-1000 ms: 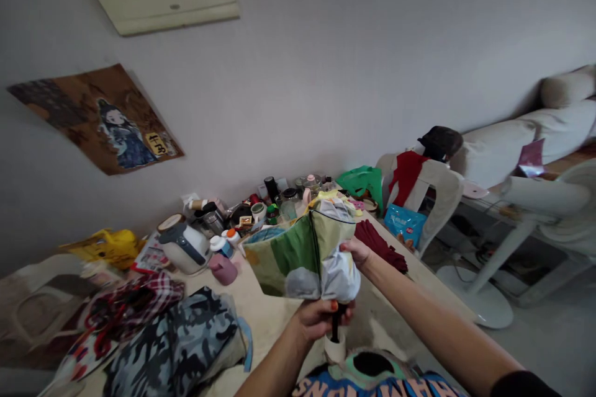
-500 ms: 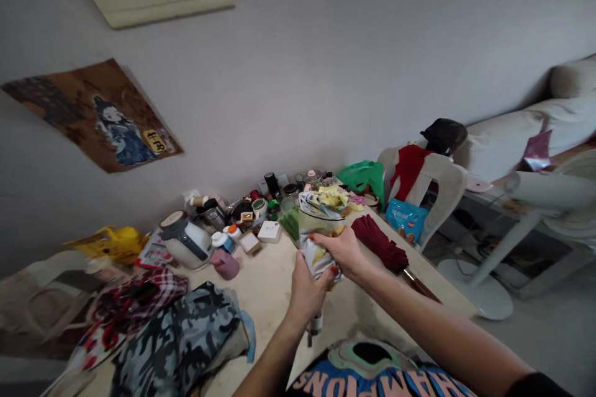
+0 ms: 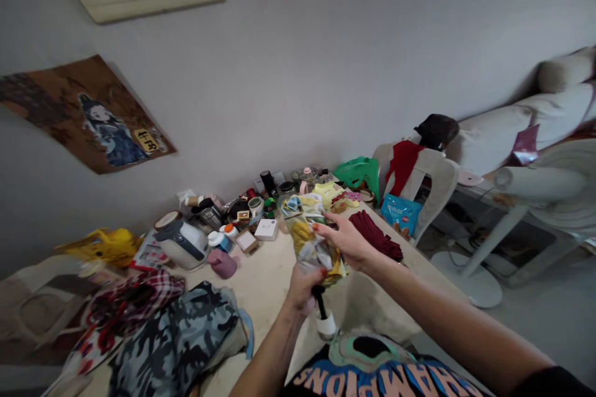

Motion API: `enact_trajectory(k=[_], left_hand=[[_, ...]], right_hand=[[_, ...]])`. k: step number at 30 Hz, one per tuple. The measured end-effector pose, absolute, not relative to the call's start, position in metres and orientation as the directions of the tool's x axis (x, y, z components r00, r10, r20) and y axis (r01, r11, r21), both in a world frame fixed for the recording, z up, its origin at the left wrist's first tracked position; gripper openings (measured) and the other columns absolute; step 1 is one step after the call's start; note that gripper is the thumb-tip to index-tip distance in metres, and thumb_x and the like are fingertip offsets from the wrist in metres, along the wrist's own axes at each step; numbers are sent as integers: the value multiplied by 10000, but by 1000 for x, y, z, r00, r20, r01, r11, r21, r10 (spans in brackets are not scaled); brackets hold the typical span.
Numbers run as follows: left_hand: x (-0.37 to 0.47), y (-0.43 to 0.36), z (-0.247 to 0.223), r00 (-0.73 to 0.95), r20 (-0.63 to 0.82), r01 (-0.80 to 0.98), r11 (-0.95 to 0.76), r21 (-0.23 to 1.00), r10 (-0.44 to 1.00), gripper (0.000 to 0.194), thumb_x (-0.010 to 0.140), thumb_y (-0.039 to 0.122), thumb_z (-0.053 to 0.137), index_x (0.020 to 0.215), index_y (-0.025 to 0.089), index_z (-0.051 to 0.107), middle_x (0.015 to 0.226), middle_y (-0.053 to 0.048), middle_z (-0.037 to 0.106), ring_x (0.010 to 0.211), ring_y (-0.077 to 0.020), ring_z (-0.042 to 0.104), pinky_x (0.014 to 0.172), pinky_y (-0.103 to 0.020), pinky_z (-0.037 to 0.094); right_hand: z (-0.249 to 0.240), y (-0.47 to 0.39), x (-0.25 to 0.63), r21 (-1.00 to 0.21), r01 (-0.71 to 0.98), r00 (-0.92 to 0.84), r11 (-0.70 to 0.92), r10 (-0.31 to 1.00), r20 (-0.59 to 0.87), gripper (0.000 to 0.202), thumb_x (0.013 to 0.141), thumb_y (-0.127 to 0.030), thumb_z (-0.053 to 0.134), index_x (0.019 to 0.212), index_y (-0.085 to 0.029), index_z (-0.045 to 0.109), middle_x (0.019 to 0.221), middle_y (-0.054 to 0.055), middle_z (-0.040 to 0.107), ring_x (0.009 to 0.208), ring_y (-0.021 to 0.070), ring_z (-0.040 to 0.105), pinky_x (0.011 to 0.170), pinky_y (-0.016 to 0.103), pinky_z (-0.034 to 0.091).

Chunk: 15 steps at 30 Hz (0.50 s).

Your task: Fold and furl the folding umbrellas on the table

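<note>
A white, yellow and grey patterned umbrella is held over the table, its fabric gathered loosely round the shaft. Its black shaft and white handle point back toward my body. My left hand is closed round the lower fabric beside the shaft. Higher up, my right hand presses on the right side of the folds, fingers across them. Just right of that hand a dark red folded umbrella lies on the table, partly hidden by my forearm.
Along the wall side of the wooden table stand a kettle, a pink cup, a white box and several jars. Camouflage cloth lies front left. At right are a chair and a white fan.
The umbrella has turned in my hands, showing more yellow fabric, and its shaft and handle show more clearly. My right hand has shifted up along the folds. The view has swung slightly right.
</note>
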<state>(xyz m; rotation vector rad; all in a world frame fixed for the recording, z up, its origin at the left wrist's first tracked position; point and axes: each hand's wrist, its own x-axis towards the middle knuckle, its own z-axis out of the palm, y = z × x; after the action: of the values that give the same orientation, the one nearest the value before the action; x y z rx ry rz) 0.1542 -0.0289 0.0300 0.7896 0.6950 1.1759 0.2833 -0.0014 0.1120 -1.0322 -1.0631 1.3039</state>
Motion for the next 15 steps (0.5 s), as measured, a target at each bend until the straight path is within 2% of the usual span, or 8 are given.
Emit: enact_trajectory(k=[2, 4, 7, 9, 10, 12, 14, 15], left_hand=[[143, -20, 26, 190, -118, -566, 207, 798, 975, 544, 467, 292, 881, 926, 144, 631, 717, -1, 669, 525, -92, 556, 478, -201, 437], [131, -14, 22, 179, -178, -607, 251, 754, 968, 528, 424, 305, 885, 850, 137, 620, 602, 31, 606, 425, -56, 449, 383, -176, 313], [118, -13, 19, 231, -225, -692, 323, 646, 946, 463, 390, 242, 881, 735, 146, 588, 567, 40, 567, 435, -50, 428, 400, -178, 285], [114, -16, 20, 284, -231, -737, 366, 568, 931, 433, 384, 203, 879, 668, 147, 558, 553, 43, 543, 451, -49, 427, 427, -189, 292], [114, -17, 22, 307, -225, -752, 381, 539, 925, 424, 384, 193, 877, 648, 146, 548, 544, 44, 530, 456, -50, 426, 438, -194, 292], [115, -18, 26, 348, -204, -758, 403, 514, 915, 396, 401, 182, 862, 636, 142, 545, 529, 46, 509, 460, -56, 426, 450, -205, 287], [116, -17, 28, 375, -186, -748, 415, 518, 908, 364, 416, 172, 840, 634, 141, 550, 524, 45, 517, 456, -60, 430, 455, -214, 278], [116, -16, 29, 387, -181, -740, 421, 525, 904, 353, 418, 165, 833, 634, 140, 555, 527, 42, 533, 451, -62, 432, 456, -218, 275]], right_hand=[[120, 2, 302, -992, -93, 66, 89, 994, 83, 512, 624, -353, 744, 1081, -163, 614, 856, 51, 714, 780, 206, 668, 701, 318, 539], [125, 5, 322, -982, -19, 194, 187, 964, 180, 566, 643, -349, 717, 1154, -166, 559, 754, 14, 678, 688, 180, 636, 641, 298, 514], [119, 8, 347, -946, 20, 370, 323, 877, 307, 524, 694, -381, 671, 1151, -184, 505, 714, -19, 627, 603, 145, 587, 604, 279, 479], [106, 6, 355, -951, 24, 443, 309, 849, 287, 420, 682, -399, 685, 1011, -190, 530, 732, -6, 617, 617, 140, 578, 617, 277, 471], [98, 4, 356, -969, 0, 434, 248, 873, 223, 381, 676, -413, 695, 941, -189, 538, 755, 10, 621, 645, 143, 583, 624, 276, 468], [84, -2, 355, -991, -129, 271, 31, 963, -5, 384, 683, -472, 698, 896, -189, 552, 840, 50, 644, 707, 159, 599, 631, 283, 469], [76, -10, 350, -930, -286, -68, -231, 973, -220, 467, 699, -544, 684, 1002, -212, 559, 962, 72, 662, 762, 180, 622, 662, 319, 491], [75, -13, 346, -882, -345, -219, -322, 941, -258, 520, 697, -567, 684, 1075, -239, 543, 1015, 71, 663, 784, 189, 631, 682, 344, 502]])
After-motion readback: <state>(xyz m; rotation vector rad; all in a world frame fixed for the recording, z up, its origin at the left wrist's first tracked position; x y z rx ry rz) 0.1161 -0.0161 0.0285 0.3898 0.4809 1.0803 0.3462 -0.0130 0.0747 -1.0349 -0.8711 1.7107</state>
